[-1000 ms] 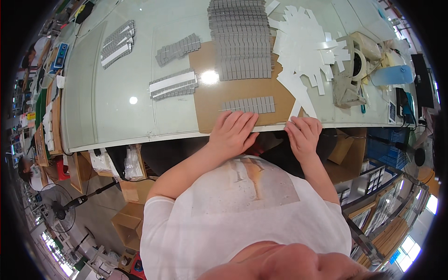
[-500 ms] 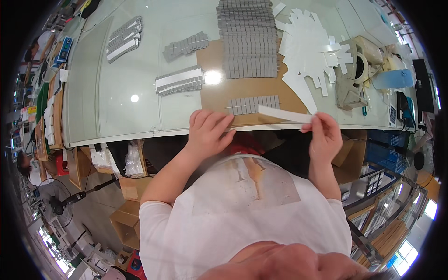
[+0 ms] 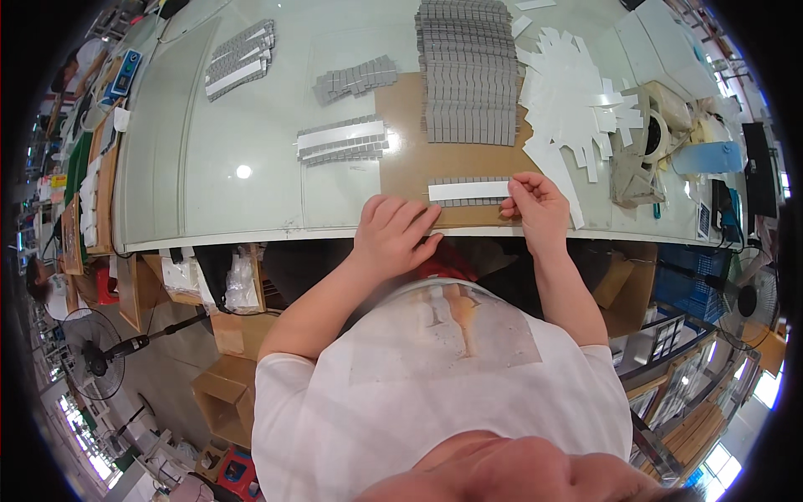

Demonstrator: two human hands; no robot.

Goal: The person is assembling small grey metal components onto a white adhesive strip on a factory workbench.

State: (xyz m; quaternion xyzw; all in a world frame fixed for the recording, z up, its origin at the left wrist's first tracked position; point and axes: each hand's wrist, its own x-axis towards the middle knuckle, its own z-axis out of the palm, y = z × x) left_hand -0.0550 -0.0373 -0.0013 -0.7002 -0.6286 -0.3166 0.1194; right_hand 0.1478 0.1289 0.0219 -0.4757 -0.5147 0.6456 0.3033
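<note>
The left forearm slants up and rightward from its sleeve, and the left hand (image 3: 395,237) rests palm down at the near edge of the table (image 3: 242,209). Its fingers are loosely bent, side by side, the thumb standing apart from them. The fingertips reach the lower left corner of a grey segmented piece (image 3: 467,202); whether they touch it is hard to tell from this height.

The right forearm rises steeply, leaning left, its wrist bent inward. The right hand (image 3: 542,209) pinches the right end of a white strip (image 3: 467,191) between thumb and fingers. The strip lies lengthwise over the grey piece, rows of grey showing above and below, on a brown board (image 3: 401,177).
</note>
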